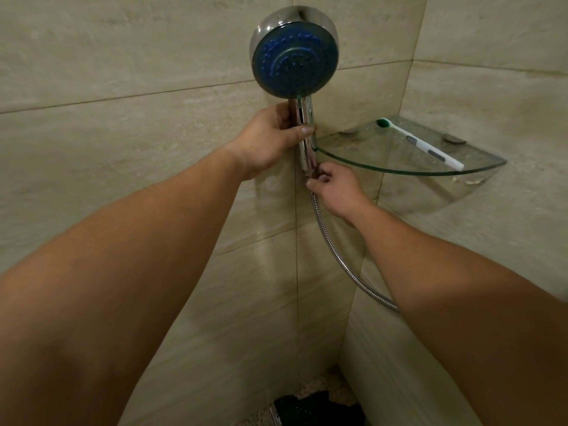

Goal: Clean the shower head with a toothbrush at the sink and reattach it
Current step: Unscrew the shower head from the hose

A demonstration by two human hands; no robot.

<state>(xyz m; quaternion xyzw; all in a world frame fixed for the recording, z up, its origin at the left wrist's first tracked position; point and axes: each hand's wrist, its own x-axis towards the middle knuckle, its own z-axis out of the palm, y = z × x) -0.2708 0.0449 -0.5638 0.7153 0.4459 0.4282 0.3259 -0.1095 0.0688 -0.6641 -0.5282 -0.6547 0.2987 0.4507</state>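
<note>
Beige tiled shower corner, dim light. Left hand [270, 139] wraps the chrome handle [305, 130] of the shower head [295, 56], fingers curled round it, thumb across the front. Handle's long axis runs near vertical; blue nozzle face sits directly above the left grip, facing the camera. Right hand [336, 187] is just below the left one, fingertips pinching the joint at the handle's bottom end where the metal hose [335, 250] starts. Hose curves down and to the right from that pinch, passing behind the right forearm.

Toothbrush [421, 144] lies flat on the glass shelf [399, 170], up and right of the right grip, green bristles pointing toward the handle. Right hand is the nearer one to it; nothing touches it.

Judgement: a hose-coupling step, either unscrewing or screwing on; cannot tell which. Key relation: the joint lies in line with the handle axis, below the left grip, so the left hand braces while the right twists about that vertical axis.
</note>
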